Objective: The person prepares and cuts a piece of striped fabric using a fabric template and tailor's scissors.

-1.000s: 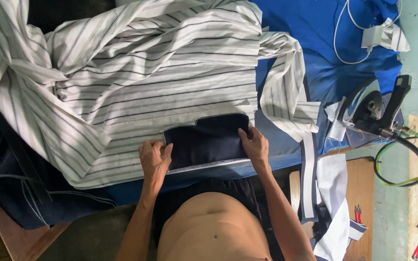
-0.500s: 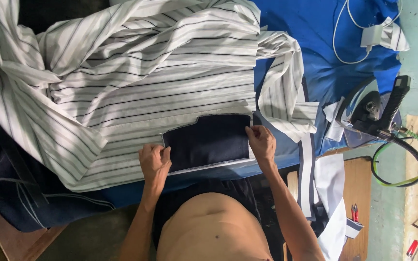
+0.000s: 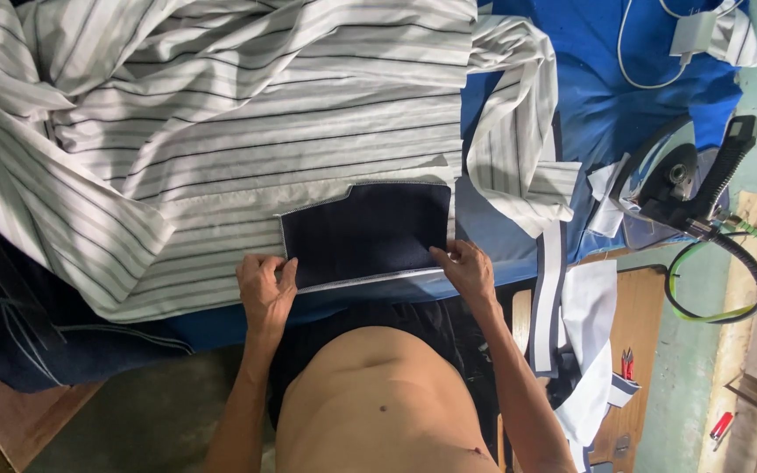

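Observation:
A dark navy fabric piece (image 3: pixel 368 232) lies on a white shirt with black stripes (image 3: pixel 221 114), which is spread over a blue-covered table (image 3: pixel 624 105). My left hand (image 3: pixel 265 289) pinches the navy piece's near left corner. My right hand (image 3: pixel 464 270) grips its near right corner. Both hands hold the piece flat against the shirt at the table's front edge.
A black steam iron (image 3: pixel 681 188) rests on its side at the right, with a green-and-black cord (image 3: pixel 729 298). A white charger and cable (image 3: pixel 689 35) lie at the back right. White fabric strips (image 3: pixel 584 333) hang over a wooden board. Dark cloth (image 3: pixel 37 333) is piled at the left.
The navy piece has slid slightly farther up onto the shirt, and both hands followed it, staying at its near corners.

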